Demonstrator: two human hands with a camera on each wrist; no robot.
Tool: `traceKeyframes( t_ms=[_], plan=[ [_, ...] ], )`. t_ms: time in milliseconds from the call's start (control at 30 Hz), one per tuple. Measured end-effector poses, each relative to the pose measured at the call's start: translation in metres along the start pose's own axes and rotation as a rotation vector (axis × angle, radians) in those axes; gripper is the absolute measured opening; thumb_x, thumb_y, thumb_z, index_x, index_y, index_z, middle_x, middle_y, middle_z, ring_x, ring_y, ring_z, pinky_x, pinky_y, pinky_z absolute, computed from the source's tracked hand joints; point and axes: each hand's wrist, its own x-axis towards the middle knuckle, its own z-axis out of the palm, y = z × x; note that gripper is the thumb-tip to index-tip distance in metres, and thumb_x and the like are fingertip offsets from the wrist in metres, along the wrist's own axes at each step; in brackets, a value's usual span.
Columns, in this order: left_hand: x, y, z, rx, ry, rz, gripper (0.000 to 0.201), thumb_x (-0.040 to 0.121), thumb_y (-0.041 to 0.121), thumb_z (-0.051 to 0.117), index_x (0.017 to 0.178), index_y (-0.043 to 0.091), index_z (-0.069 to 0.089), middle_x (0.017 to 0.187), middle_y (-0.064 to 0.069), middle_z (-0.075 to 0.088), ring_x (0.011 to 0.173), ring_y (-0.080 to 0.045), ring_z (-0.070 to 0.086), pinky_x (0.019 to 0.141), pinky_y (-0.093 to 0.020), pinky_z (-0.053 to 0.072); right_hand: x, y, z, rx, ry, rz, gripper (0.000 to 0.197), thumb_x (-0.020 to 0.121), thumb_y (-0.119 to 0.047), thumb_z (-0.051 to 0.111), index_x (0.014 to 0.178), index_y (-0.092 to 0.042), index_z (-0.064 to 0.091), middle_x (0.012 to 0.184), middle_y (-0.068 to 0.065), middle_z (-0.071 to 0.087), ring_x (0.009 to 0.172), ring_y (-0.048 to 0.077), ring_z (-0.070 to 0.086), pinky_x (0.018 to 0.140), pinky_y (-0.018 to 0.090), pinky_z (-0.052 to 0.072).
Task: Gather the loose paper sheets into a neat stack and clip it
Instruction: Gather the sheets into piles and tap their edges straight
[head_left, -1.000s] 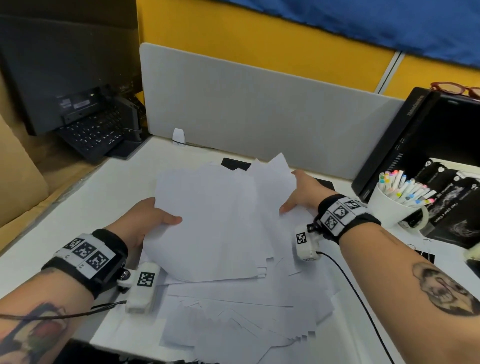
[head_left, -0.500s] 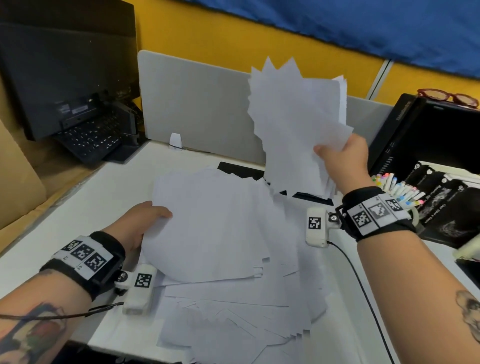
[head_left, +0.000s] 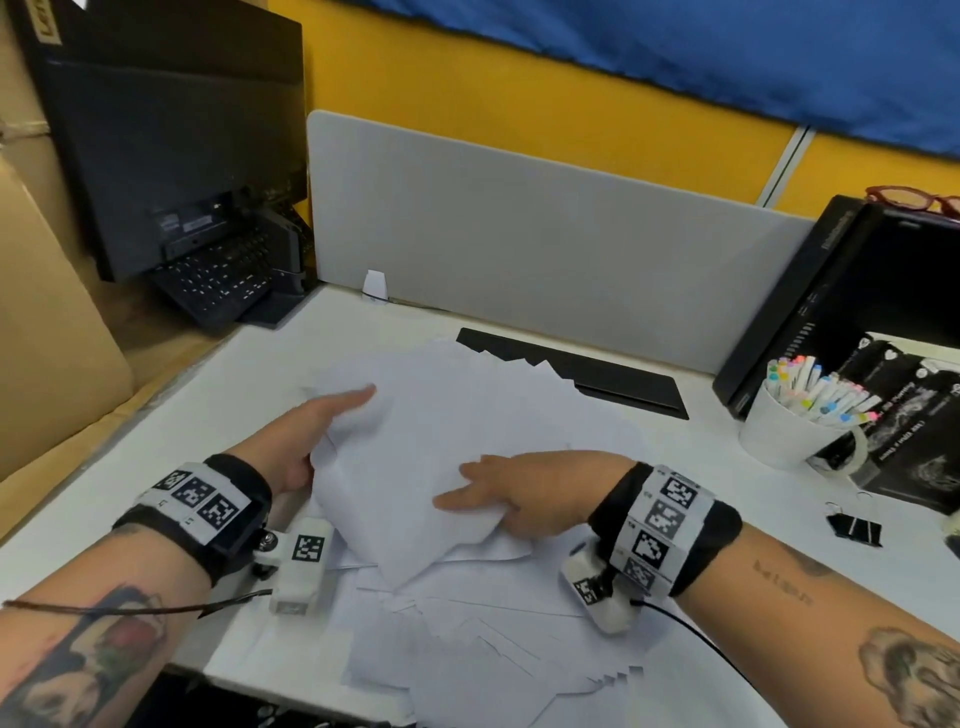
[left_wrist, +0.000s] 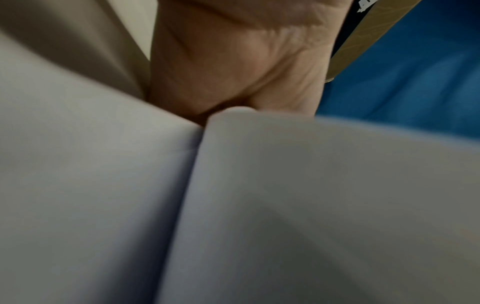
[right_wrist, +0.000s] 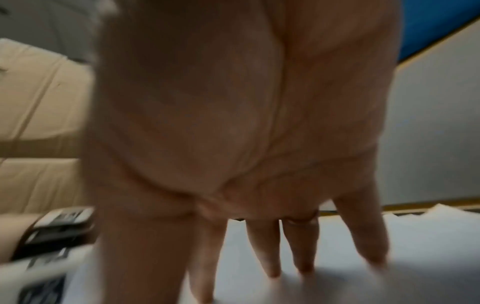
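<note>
Loose white paper sheets (head_left: 467, 415) lie fanned over the white desk (head_left: 156, 457). My left hand (head_left: 322, 431) holds the left edge of the upper bundle; its thumb lies on top and its fingers are hidden under the paper. The left wrist view shows only my palm (left_wrist: 233, 61) and blurred sheets (left_wrist: 311, 205) against it. My right hand (head_left: 483, 493) lies flat on the bundle, straight fingers (right_wrist: 267, 251) pointing left and touching the paper (right_wrist: 337, 288). A black binder clip (head_left: 857, 529) sits on the desk to the right, apart from both hands.
A white mug of markers (head_left: 789, 431) and black boxes (head_left: 831, 291) stand at the right. A grey divider (head_left: 519, 223) closes the back, with a black cable slot (head_left: 597, 374) before it. A keyboard and monitor (head_left: 218, 280) are at far left. More sheets (head_left: 493, 649) overhang the near edge.
My right hand, which held a bundle of sheets up in the air, has come down and now lies flat on the pile. The left hand has stayed at the left edge.
</note>
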Motion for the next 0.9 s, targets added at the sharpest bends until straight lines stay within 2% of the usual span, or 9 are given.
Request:
traceKeyframes(
  t_ms=[100,200,333,400,467,600,667,733,900],
  plan=[
    [0.001,-0.005,0.005,0.141,0.09,0.023,0.037,0.082,0.005,0.082,0.117,0.003,0.071,0.11,-0.018,0.077,0.096,-0.034,0.074,0.08,-0.04,0.058,-0.005,0.006,-0.014,0.229,-0.042,0.014,0.071,0.083,-0.063,0.067,0.147,-0.053,0.038,0.165,-0.01,0.023,0.15,0.013,0.024,0.123,0.039,0.018],
    [0.002,-0.007,0.006,0.125,0.12,0.063,0.04,0.081,-0.006,0.08,0.118,0.002,0.069,0.11,-0.017,0.075,0.093,-0.033,0.072,0.076,-0.04,0.057,0.01,0.028,-0.018,0.573,0.346,0.191,0.074,0.081,-0.061,0.072,0.146,-0.034,0.047,0.153,-0.004,0.043,0.142,0.017,0.039,0.117,0.034,0.031],
    [0.001,-0.002,0.007,0.037,0.08,0.182,0.052,0.074,-0.002,0.085,0.123,0.005,0.069,0.112,-0.013,0.077,0.106,-0.036,0.072,0.095,-0.052,0.056,0.031,0.073,-0.012,1.057,0.734,0.555,0.099,0.064,-0.049,0.09,0.141,-0.012,0.041,0.133,0.005,0.058,0.119,0.027,0.06,0.098,0.041,0.051],
    [-0.003,0.004,0.008,-0.003,0.011,0.269,0.074,0.056,0.016,0.099,0.123,0.009,0.07,0.114,-0.01,0.078,0.105,-0.032,0.075,0.096,-0.051,0.057,0.03,0.09,-0.012,1.293,0.809,0.456,0.099,0.048,-0.046,0.097,0.13,-0.011,0.053,0.118,0.006,0.07,0.102,0.025,0.07,0.083,0.039,0.058],
    [-0.005,0.009,0.01,-0.039,-0.039,0.349,0.097,0.036,0.031,0.105,0.123,0.01,0.07,0.115,-0.008,0.078,0.103,-0.028,0.076,0.093,-0.047,0.057,0.02,0.094,-0.015,1.451,0.873,0.267,0.084,0.05,-0.032,0.099,0.124,-0.01,0.064,0.115,0.01,0.074,0.098,0.027,0.074,0.083,0.042,0.061],
    [-0.007,0.018,0.014,-0.103,-0.127,0.481,0.076,0.065,0.021,0.093,0.135,0.012,0.063,0.127,-0.007,0.074,0.116,-0.026,0.071,0.098,-0.046,0.058,-0.008,0.09,-0.019,1.651,0.741,-0.057,0.057,0.073,-0.007,0.08,0.128,-0.005,0.064,0.122,0.015,0.071,0.111,0.033,0.069,0.09,0.042,0.058],
    [-0.011,0.021,0.016,-0.019,-0.21,0.502,0.094,0.046,0.037,0.103,0.129,0.015,0.066,0.124,-0.004,0.076,0.113,-0.02,0.073,0.088,-0.034,0.062,-0.019,0.09,-0.019,1.576,0.622,-0.089,0.056,0.073,-0.002,0.076,0.127,-0.004,0.064,0.122,0.015,0.071,0.112,0.034,0.069,0.09,0.043,0.058],
    [-0.017,0.03,0.019,0.117,-0.254,0.532,0.099,0.033,0.042,0.104,0.123,0.02,0.068,0.118,0.003,0.078,0.109,-0.013,0.074,0.083,-0.025,0.061,-0.026,0.089,-0.022,1.39,0.664,-0.051,0.057,0.069,0.004,0.081,0.123,-0.007,0.066,0.118,0.012,0.073,0.11,0.03,0.07,0.093,0.045,0.057],
    [-0.03,0.073,0.026,0.194,-0.225,0.668,0.065,0.057,0.016,0.089,0.118,0.025,0.066,0.109,0.011,0.079,0.103,-0.007,0.074,0.079,-0.021,0.06,-0.047,0.079,-0.036,1.3,0.985,-0.032,0.053,0.059,0.002,0.089,0.108,-0.01,0.073,0.106,0.005,0.078,0.101,0.024,0.074,0.09,0.043,0.058]
  ],
)
